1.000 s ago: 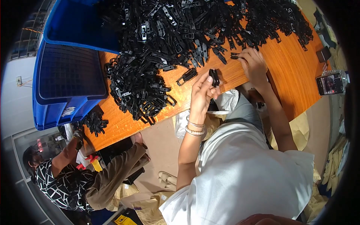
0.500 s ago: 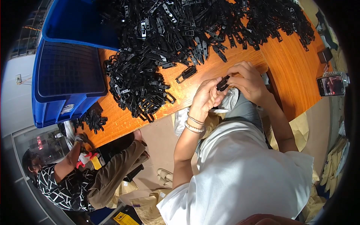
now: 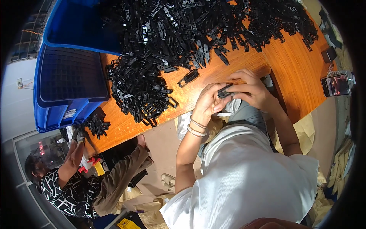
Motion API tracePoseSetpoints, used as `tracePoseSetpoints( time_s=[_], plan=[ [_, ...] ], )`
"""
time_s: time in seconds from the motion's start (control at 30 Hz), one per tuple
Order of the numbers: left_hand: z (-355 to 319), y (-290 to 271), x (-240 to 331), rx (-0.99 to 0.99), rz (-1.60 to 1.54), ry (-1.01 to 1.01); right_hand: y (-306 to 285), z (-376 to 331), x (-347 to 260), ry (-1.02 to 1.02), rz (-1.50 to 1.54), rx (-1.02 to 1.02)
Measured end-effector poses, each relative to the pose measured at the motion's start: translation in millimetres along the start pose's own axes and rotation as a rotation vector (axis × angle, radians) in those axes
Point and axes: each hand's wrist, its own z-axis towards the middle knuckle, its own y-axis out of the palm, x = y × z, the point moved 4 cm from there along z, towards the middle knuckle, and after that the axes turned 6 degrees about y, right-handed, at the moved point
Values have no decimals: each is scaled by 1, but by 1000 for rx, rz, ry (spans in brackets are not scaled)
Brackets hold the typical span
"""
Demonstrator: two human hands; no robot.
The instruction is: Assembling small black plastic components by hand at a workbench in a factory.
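My left hand (image 3: 207, 100) is closed on a small black plastic clip-like part (image 3: 224, 91), held above my lap near the table's front edge. My right hand (image 3: 251, 91) meets it from the right, thumb and forefinger pinching at the part while the other fingers arch above. Just beyond my left hand, a single similar loose part (image 3: 188, 78) lies on the wooden table. Farther back spreads a large heap of black parts (image 3: 183, 34), and a smaller pile (image 3: 141, 89) sits to the left. The part's exact kind cannot be made out.
Blue plastic bins (image 3: 70, 72) are stacked at the table's left. A phone (image 3: 335, 84) in a holder stands at the right edge. At lower left, a person (image 3: 68, 187) in a patterned top reaches toward the table. Brown paper bags (image 3: 152, 212) lie on the floor.
The part has turned and shifted slightly left and down in my hands. My right fingers are more outstretched. The person at left has raised and straightened an arm toward the bins.
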Motion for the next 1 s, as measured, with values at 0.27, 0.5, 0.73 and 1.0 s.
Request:
tracePoseSetpoints(
  time_s=[0.27,0.5,0.73,1.0],
  plan=[
    [61,12,53,536,1742,736,-13,-38,45,496,545,431],
    [58,1,48,596,1638,792,-16,-34,53,526,417,685],
    [29,1,27,165,675,722,4,-30,64,752,1095,455],
    [17,21,19,191,996,701,8,-21,47,870,871,439]
  ],
)
